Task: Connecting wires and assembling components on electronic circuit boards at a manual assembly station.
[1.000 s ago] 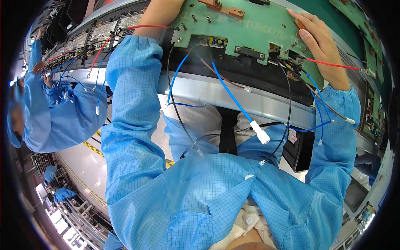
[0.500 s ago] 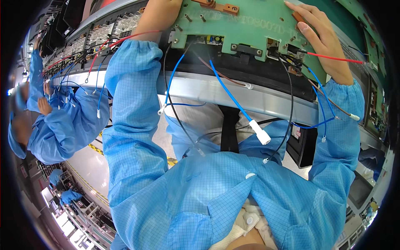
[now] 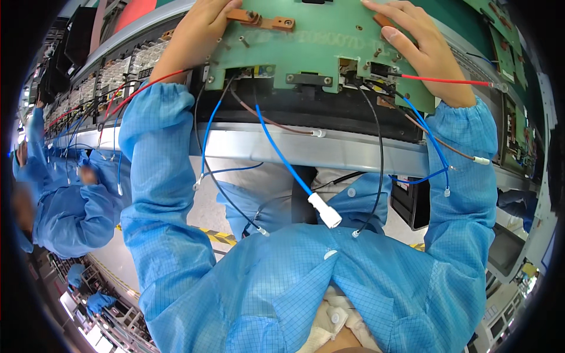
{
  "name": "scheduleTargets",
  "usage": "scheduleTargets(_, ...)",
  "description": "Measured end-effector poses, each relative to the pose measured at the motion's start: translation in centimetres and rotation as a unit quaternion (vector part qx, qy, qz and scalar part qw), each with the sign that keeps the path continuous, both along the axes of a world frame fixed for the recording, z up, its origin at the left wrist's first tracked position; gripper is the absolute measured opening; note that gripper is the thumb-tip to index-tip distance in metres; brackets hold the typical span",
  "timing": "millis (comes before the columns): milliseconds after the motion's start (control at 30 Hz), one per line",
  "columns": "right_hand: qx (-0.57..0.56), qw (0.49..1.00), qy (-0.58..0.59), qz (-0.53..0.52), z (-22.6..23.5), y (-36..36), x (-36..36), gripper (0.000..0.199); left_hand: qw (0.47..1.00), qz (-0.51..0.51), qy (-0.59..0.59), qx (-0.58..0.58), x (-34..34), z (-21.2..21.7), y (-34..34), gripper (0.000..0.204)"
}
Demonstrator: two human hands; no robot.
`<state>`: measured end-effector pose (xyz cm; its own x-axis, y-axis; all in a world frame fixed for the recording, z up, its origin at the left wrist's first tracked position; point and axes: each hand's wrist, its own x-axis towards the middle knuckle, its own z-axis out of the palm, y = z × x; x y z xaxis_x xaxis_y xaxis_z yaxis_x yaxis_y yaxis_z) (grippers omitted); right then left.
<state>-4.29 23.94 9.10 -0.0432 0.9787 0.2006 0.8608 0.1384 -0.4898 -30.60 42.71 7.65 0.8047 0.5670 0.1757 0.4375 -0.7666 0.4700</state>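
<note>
A green circuit board lies on the line in front of me, at the top of the head view. My left hand grips its left edge beside a copper-coloured bar. My right hand lies flat on the board's right part, fingers spread. Blue, black, brown and red wires hang from the board's near edge; one blue wire ends in a white connector dangling over my lap.
The grey conveyor rail runs across under the board. More green boards sit further right. A co-worker in a blue coat stands at the left by boards with red and blue wires. A dark box hangs below the rail.
The green board has come closer to me and lower in the view, both hands staying on it. The co-worker at the left has shifted.
</note>
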Motion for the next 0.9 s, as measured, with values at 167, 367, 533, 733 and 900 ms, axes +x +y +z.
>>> scheduleTargets(167, 0.064, 0.998, -0.009, -0.021, -0.2, 0.1, -0.7, 0.029, 1.000, 0.016, 0.013, 0.022, 0.3, 0.2, -0.1, 0.034)
scheduleTargets(367, 0.049, 0.997, -0.058, 0.007, -2.5, 0.3, 0.9, 0.042, 0.999, 0.023, 0.031, 0.018, 1.0, 1.1, -0.4, 0.036)
scheduleTargets(533, 0.005, 0.998, -0.056, -0.012, -2.5, 0.4, 1.1, 0.044, 0.996, 0.025, 0.080, -0.001, 1.5, 0.9, 0.5, 0.037)
scheduleTargets(733, -0.004, 0.999, -0.040, -0.013, -2.4, 0.7, 1.1, 0.047, 0.994, -0.011, 0.041, 0.097, -0.1, -2.5, 3.3, 0.043)
scheduleTargets(900, -0.010, 1.000, -0.006, -0.015, -1.9, 0.1, 1.3, 0.048, 0.997, -0.011, -0.040, 0.059, -0.3, -3.3, 3.1, 0.045)
